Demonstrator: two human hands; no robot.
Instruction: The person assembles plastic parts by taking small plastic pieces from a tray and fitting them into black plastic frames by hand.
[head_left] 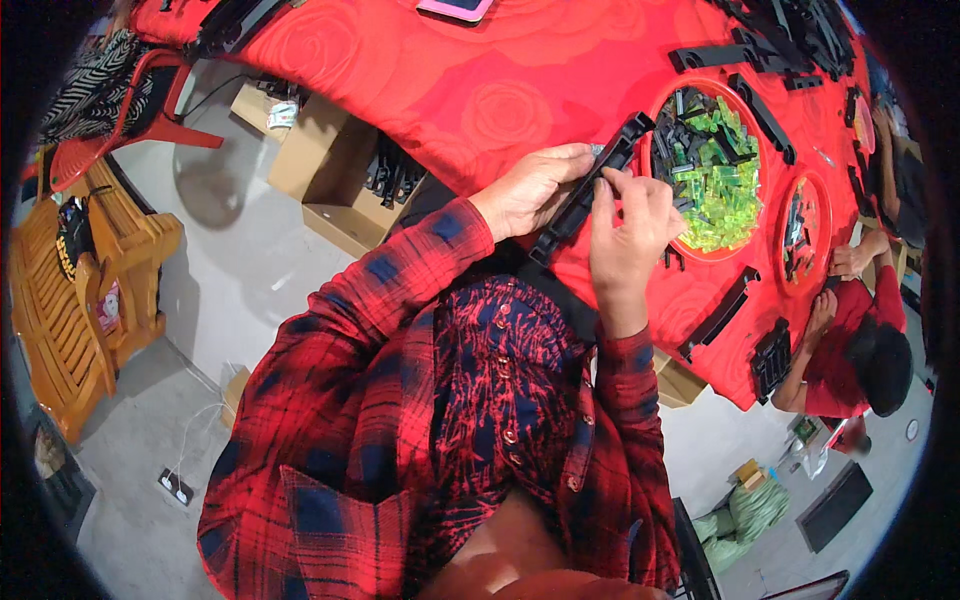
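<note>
My left hand (535, 188) grips a long black plastic bar (592, 180) with raised ends, which slants up to the right above the table's near edge. My right hand (632, 228) is closed, its thumb and fingertips pinched together against the bar's right side. Whether a small piece sits in that pinch is hidden. Just beyond my right hand stands a red-rimmed round tray (757, 205) heaped with small yellow-green translucent pieces (725, 195) and small black pieces (690, 110).
A second red-rimmed tray (829, 235) stands further right. Black bars (722, 312) lie along the red-covered table (500, 110), with a black pile (790, 40) at the far right. A co-worker (850, 330) works at the right. Below the left edge is an open cardboard box (325, 165).
</note>
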